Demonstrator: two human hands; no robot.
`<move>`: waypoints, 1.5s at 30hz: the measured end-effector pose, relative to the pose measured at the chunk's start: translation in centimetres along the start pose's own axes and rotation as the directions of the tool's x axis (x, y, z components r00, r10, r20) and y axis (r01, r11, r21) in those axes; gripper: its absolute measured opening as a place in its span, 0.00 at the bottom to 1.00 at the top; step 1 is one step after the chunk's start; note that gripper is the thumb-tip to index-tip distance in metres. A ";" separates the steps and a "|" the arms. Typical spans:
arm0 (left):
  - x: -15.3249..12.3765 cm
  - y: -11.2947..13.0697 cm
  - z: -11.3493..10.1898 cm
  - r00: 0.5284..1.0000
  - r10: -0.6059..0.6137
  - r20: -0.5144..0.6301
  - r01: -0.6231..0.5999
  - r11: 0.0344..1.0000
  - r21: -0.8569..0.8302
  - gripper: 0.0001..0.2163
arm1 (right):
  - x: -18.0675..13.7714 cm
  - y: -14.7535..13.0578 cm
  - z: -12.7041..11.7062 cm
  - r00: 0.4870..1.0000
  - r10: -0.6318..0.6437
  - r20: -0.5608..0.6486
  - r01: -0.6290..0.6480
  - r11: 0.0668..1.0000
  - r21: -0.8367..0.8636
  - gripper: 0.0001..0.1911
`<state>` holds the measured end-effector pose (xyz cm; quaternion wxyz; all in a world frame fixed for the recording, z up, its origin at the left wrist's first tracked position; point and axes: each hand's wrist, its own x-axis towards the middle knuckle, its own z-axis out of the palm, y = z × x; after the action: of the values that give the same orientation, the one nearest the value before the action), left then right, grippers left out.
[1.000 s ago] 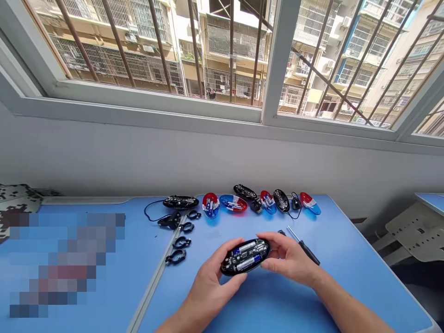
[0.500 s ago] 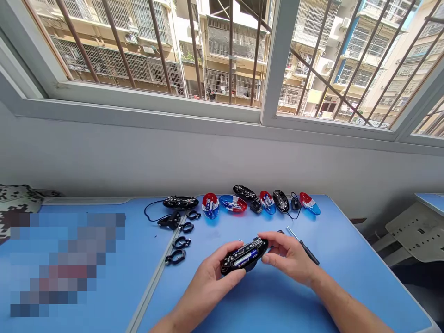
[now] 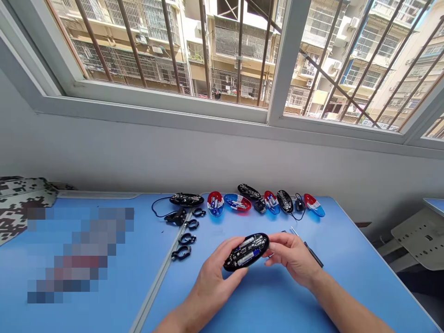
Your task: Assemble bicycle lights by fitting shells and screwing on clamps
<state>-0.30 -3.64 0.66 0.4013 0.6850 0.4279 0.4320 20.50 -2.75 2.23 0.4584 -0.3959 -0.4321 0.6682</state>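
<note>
A black oval bicycle-light housing (image 3: 247, 252) is tilted up above the blue table, its inside facing me. Batteries and a circuit board show in it. My left hand (image 3: 220, 268) grips its left end, thumb along the lower edge and fingers behind. At the other end, my right hand (image 3: 289, 256) has its bent fingers and thumb against the rim; their tips are partly hidden. Just beyond the right hand lies a screwdriver (image 3: 314, 255) with a black handle. A small dark piece behind those fingers is mostly covered.
Several black clamp rings (image 3: 187, 238) line the table seam on the left. Along the back edge are red-and-blue light covers (image 3: 237, 202), more black housings (image 3: 186, 200) and a cabled black part (image 3: 176, 216). A blurred patch (image 3: 81, 254) hides something at left. A wall and barred window stand behind.
The housing has turned so its inside faces me more fully. My right hand's fingers have shifted at its right end. The whole view has moved slightly.
</note>
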 end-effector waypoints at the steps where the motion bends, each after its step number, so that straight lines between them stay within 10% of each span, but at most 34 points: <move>1: 0.0 -0.1 0.0 0.999 0.042 -0.017 -0.042 0.998 0.041 0.21 | 0.0 0.0 0.0 1.000 0.011 0.002 -0.011 1.000 0.020 0.16; 45: 0.2 1.0 0.0 0.958 -0.249 0.142 0.284 0.890 -0.357 0.19 | 0.5 0.3 -0.1 0.999 0.011 0.051 -0.019 0.989 0.149 0.16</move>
<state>-0.04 -3.76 1.62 0.5993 0.5500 0.4086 0.4141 20.40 -2.31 1.89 0.4708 -0.3470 -0.3892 0.7117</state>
